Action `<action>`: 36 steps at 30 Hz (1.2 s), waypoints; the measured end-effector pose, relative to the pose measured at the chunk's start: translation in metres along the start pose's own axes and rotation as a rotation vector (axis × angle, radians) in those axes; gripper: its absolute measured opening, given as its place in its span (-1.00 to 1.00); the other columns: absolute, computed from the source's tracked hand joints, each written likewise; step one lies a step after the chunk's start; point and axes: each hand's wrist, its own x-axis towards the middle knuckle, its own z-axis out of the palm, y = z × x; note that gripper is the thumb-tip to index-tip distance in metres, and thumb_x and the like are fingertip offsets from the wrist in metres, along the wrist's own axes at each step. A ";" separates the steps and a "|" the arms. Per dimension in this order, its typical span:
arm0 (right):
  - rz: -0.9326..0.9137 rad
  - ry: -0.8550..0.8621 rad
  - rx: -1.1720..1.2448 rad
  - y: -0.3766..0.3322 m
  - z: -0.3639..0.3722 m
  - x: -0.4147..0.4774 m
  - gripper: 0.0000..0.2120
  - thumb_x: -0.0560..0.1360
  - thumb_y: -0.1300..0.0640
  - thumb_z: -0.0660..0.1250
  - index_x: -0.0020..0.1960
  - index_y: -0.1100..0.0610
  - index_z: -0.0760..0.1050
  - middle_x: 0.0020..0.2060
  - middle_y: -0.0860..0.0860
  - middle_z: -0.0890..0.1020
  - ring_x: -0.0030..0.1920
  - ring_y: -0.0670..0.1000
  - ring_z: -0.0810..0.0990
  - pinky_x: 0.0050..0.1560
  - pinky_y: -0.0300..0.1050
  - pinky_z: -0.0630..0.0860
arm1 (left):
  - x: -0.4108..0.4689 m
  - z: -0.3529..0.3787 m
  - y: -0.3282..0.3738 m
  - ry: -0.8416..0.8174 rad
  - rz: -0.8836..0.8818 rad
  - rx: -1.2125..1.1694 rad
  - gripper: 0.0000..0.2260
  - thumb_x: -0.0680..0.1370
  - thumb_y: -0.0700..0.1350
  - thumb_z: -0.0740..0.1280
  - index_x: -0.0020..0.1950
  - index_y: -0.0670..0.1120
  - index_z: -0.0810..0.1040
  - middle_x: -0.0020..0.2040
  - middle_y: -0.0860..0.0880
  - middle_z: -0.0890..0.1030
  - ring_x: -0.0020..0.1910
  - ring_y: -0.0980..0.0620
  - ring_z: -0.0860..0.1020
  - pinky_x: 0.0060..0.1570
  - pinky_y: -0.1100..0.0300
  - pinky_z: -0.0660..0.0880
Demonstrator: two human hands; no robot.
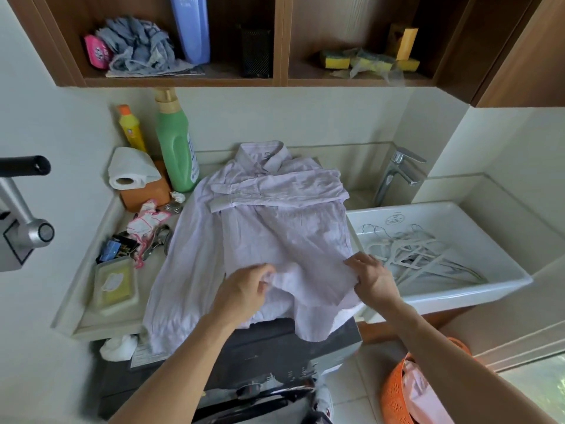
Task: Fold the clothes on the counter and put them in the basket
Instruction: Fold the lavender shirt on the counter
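A pale lilac button-up shirt [275, 228] lies spread on the counter [91, 319] and the dark machine top, collar at the far end, one sleeve folded across the chest. Its left side hangs over the counter's front edge. My left hand [244, 292] pinches the lower hem near the middle, fingers curled into the cloth. My right hand [371, 278] grips the shirt's lower right edge. An orange perforated basket [397, 396] stands on the floor at the lower right with a pink cloth inside.
A white sink [504, 270] with several white hangers sits right of the shirt, a tap [397, 175] behind it. Left of the shirt are a green bottle [175, 151], a yellow bottle, a paper roll, clips and a wipes pack. Shelves hang overhead.
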 end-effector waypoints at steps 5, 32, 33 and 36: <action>0.082 -0.901 -0.107 -0.018 -0.027 -0.007 -0.50 0.59 0.08 0.30 0.50 -0.06 0.32 0.40 -0.06 0.46 0.34 0.02 0.48 0.33 -0.11 0.42 | -0.007 -0.004 -0.008 -0.873 -0.314 0.091 -0.69 0.49 0.21 0.40 0.15 0.10 0.60 -0.11 0.05 0.65 -0.08 0.06 0.65 -0.07 0.17 0.51; 0.104 -1.229 0.263 -0.047 -0.002 0.039 -0.70 0.59 0.09 0.35 0.29 0.16 0.52 -0.10 0.13 0.73 -0.26 0.07 0.71 -0.17 -0.10 0.65 | 0.021 0.051 -0.001 -0.073 0.175 0.021 -0.48 0.52 0.30 0.27 0.38 0.08 0.32 0.14 0.17 0.44 0.01 0.20 0.45 0.09 0.31 0.41; 0.100 -1.244 0.297 -0.048 -0.002 0.042 -0.69 0.58 0.02 0.36 0.27 0.14 0.55 -0.08 0.10 0.73 -0.22 0.08 0.73 -0.10 -0.07 0.67 | 0.021 0.056 -0.002 -0.100 0.152 0.007 -0.48 0.52 0.35 0.23 0.37 0.11 0.34 0.12 0.21 0.43 -0.01 0.23 0.44 0.09 0.33 0.43; 0.056 -0.892 0.477 -0.042 0.011 0.060 -0.80 0.60 0.07 0.33 0.13 0.15 0.61 -0.13 0.05 0.74 -0.20 0.04 0.73 -0.02 -0.04 0.67 | 0.027 0.063 -0.004 -0.049 0.071 -0.069 -0.65 0.55 0.31 0.21 0.20 0.13 0.46 -0.04 0.26 0.46 -0.13 0.22 0.49 -0.05 0.35 0.48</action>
